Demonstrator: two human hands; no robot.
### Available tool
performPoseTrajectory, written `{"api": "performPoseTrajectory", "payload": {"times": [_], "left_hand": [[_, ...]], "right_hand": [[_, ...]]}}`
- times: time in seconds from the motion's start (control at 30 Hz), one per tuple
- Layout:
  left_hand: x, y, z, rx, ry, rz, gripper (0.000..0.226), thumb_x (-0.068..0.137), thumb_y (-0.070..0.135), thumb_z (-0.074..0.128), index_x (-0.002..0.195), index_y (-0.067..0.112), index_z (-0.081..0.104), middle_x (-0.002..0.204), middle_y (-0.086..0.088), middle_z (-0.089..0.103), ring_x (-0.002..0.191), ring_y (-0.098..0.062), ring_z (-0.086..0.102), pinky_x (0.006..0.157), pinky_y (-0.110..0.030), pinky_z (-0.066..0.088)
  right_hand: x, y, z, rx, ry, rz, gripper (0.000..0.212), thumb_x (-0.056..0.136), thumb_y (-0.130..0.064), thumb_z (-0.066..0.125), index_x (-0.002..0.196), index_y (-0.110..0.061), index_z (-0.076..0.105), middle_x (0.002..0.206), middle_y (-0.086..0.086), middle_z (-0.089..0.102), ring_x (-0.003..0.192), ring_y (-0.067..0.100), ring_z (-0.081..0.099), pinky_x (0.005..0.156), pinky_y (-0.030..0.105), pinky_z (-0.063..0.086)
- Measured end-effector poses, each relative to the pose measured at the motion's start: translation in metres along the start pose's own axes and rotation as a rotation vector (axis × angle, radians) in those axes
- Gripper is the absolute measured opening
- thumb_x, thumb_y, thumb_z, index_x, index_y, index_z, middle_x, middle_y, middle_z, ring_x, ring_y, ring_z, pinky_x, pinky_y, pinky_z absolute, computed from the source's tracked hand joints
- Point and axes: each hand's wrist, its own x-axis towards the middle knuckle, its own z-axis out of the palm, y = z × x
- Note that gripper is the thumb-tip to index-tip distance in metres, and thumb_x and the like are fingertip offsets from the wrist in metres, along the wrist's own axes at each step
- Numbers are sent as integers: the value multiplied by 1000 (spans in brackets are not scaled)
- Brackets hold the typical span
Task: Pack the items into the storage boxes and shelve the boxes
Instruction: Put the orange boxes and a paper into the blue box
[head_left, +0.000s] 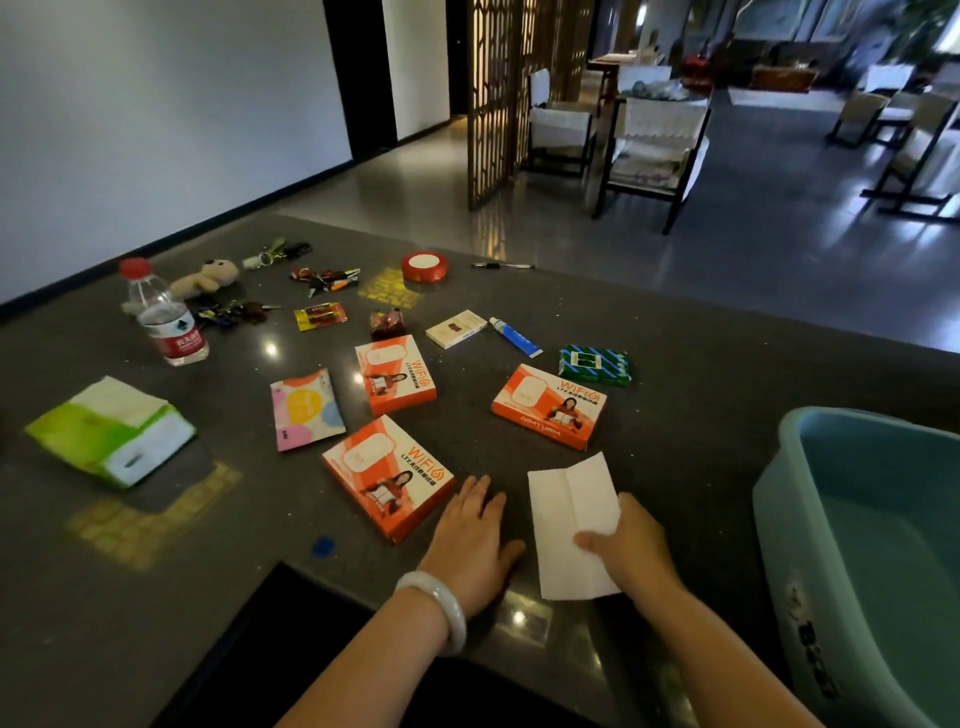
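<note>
Left of the teal storage box, everything is unpacked on the worktop: tissue pack, water bottle, keys, three orange WiFi boxes, tape roll, green packet. Nearer that box, the left hand lies flat, fingers straight and loosely spread; the right hand pinches a white folded paper. What shows of the box's inside is bare, so packing looks barely begun, shelving untouched.
</note>
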Motion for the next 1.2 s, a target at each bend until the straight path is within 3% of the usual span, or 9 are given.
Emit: {"api": "performPoseTrajectory", "payload": {"times": [0.13, 0.23, 0.47, 0.57, 0.7, 0.8, 0.93, 1.07, 1.2], "left_hand": [[-11, -31, -27, -40, 316, -13, 53, 92, 39, 56, 141, 29, 38, 157, 8, 12, 146, -13, 10, 117, -39, 19], [-5, -68, -51, -54, 361, -154, 54, 93, 42, 52, 143, 31, 34, 158, 6, 12, 146, -18, 9, 116, -43, 16], [-4, -89, -37, -149, 70, -292, 67, 97, 54, 35, 150, 41, -5, 158, 7, -23, 140, -21, -30, 116, -50, 2], [-12, -60, -21, -166, 38, -253, 67, 95, 58, 32, 149, 43, -5, 158, 8, -20, 142, -22, -26, 116, -50, 5], [-18, -37, -25, -110, 55, -189, 62, 90, 63, 40, 143, 47, 14, 159, 11, -5, 147, -27, -3, 115, -53, 11], [-13, -46, -51, -44, 20, -66, 72, 93, 40, 51, 150, 40, 6, 160, 12, -5, 147, -20, -4, 116, -49, 7], [4, -58, -77, 233, -206, 101, 105, 82, 13, 67, 149, 40, -9, 156, 17, -20, 144, -15, -20, 116, -47, -1], [24, -52, -80, 404, -349, 192, 122, 70, 34, 80, 150, 37, -13, 158, 9, -19, 143, -16, -22, 115, -49, -7], [29, -56, -69, 373, -292, 234, 118, 67, 48, 79, 151, 38, -4, 160, 10, -6, 146, -15, -14, 116, -48, -6]], "right_hand": [[1, -1, 6, -8, 7, -10, 56, 77, -19, 76, 124, -19, 45, 125, 8, 54, 113, 27, 55, 86, 42, 48], [3, -1, 6, -43, 7, -7, 56, 77, -20, 77, 124, -18, 46, 125, 9, 55, 112, 27, 55, 86, 42, 48], [6, -6, 5, -123, -14, 24, 57, 75, -25, 78, 122, -17, 47, 122, 10, 55, 110, 28, 56, 86, 42, 48], [6, -5, 3, -131, -18, 23, 58, 75, -25, 78, 123, -17, 47, 123, 9, 55, 110, 27, 56, 86, 42, 47], [5, -6, 3, -144, -14, 27, 58, 75, -27, 78, 123, -18, 46, 122, 8, 55, 110, 26, 56, 86, 41, 48], [4, -7, 2, -145, -16, 36, 59, 75, -28, 78, 123, -18, 46, 123, 8, 54, 110, 25, 56, 86, 40, 48], [1, -8, 2, -137, -8, 38, 61, 75, -26, 78, 126, -18, 45, 125, 8, 54, 112, 26, 55, 89, 42, 47], [-4, -9, -1, -105, -27, 36, 60, 76, -25, 77, 126, -20, 44, 126, 8, 53, 114, 26, 54, 93, 43, 47], [-8, -4, -8, -6, -64, 23, 53, 82, -23, 72, 127, -20, 44, 128, 7, 52, 115, 24, 53, 95, 42, 45]]}}
